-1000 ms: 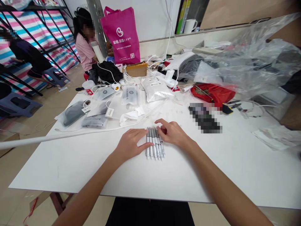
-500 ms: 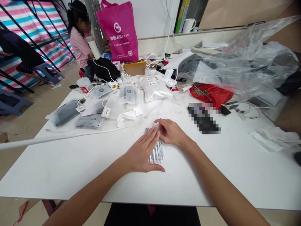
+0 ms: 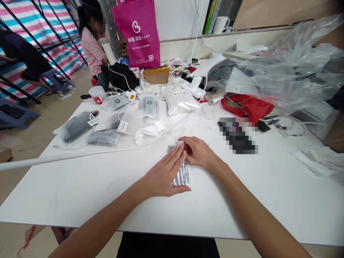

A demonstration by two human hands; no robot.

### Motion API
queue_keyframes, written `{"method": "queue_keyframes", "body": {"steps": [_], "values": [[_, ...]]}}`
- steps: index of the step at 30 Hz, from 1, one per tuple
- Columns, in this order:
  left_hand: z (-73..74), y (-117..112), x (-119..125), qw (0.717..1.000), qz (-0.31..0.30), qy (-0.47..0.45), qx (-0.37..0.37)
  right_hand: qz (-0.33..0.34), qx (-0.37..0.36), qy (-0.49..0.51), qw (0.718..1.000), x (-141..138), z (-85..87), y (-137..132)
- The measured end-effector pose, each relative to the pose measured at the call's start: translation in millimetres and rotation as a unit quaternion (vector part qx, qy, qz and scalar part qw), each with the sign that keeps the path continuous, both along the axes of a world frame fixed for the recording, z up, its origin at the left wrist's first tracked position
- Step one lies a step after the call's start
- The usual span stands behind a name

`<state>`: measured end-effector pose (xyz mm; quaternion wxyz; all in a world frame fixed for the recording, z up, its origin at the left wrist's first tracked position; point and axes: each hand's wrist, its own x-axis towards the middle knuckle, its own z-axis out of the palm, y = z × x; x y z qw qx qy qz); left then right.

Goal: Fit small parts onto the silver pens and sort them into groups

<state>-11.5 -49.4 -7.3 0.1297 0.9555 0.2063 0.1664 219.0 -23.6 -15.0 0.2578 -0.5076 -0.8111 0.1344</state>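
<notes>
On the counter (image 3: 242,193) the left hand (image 3: 163,175) lies flat and open over a row of pens (image 3: 182,176), the right hand (image 3: 199,154) loosely open beside them; they look light, stiff, apt to roll, best pinched across the barrels

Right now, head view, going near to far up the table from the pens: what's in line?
pens → white rag → white pouch → cardboard box → pink bag
</notes>
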Motion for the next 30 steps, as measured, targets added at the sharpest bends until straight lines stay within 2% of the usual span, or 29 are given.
{"method": "queue_keyframes", "body": {"steps": [8,18,20,23,26,30], "values": [[-0.5,0.3,-0.6,1.000,0.004,0.001,0.006,0.003,0.009,0.000,1.000,-0.2,-5.2,1.6],[-3.5,0.6,-1.6,1.000,0.006,-0.005,-0.003,-0.019,-0.004,0.001,1.000,-1.8,-1.9,0.4],[-2.1,0.0,-1.5,1.000,0.006,-0.011,-0.013,-0.053,0.006,0.016,0.998,-2.4,-1.6,1.5],[0.8,0.6,-2.6,0.998,0.014,-0.055,-0.040,-0.143,0.027,0.074,0.987,-2.7,-0.6,3.6],[4.9,5.5,-6.9,0.983,0.081,-0.143,-0.078,-0.207,0.044,0.148,0.966,-2.3,1.0,5.0],[10.7,19.4,-16.8,0.941,0.210,-0.236,-0.121,-0.217,0.040,0.185,0.958,-3.7,1.5,5.1]]}}
